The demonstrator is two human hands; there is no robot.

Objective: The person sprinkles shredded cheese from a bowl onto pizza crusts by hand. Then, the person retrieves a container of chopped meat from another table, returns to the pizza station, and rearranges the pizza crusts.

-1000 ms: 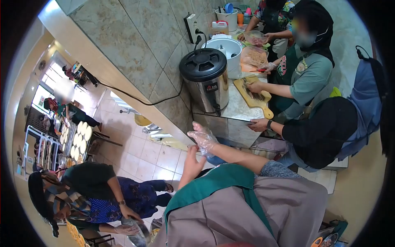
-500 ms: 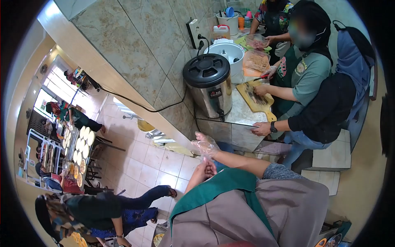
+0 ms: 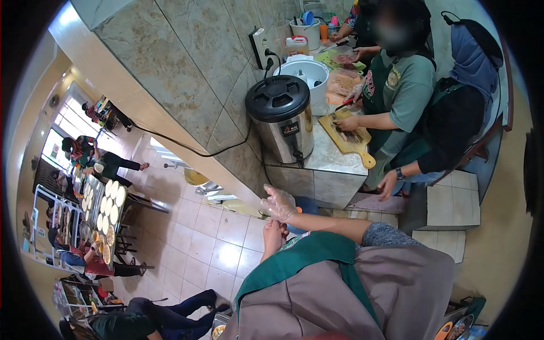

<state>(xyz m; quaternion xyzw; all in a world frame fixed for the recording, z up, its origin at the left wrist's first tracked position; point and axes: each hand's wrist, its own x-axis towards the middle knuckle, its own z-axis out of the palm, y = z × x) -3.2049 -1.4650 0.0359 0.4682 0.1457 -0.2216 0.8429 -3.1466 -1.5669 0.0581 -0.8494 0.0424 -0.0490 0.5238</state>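
Observation:
My right hand point(image 3: 279, 204) wears a clear, loose plastic glove point(image 3: 288, 200). Its fingers are stretched out toward the tiled corner, and nothing lies in them. Just below it is my left hand point(image 3: 273, 233), bare, with its fingers curled together at the lower edge of the glove. The exact pinch point is small and partly hidden. Both hands are held in front of my green apron point(image 3: 300, 255), above the tiled floor.
A steel drum with a black lid point(image 3: 279, 96) stands on the tiled counter point(image 3: 345, 161). Beside it, a co-worker cuts on a yellow board point(image 3: 358, 148). Another person stands to the right. At left, a long table holds several flatbreads point(image 3: 107, 209). Someone in dark clothes point(image 3: 130, 323) is at lower left.
My left hand has shifted slightly left, closer beneath my gloved right hand. The person at lower left has moved down in view. The co-worker at right has lifted a hand off the counter edge.

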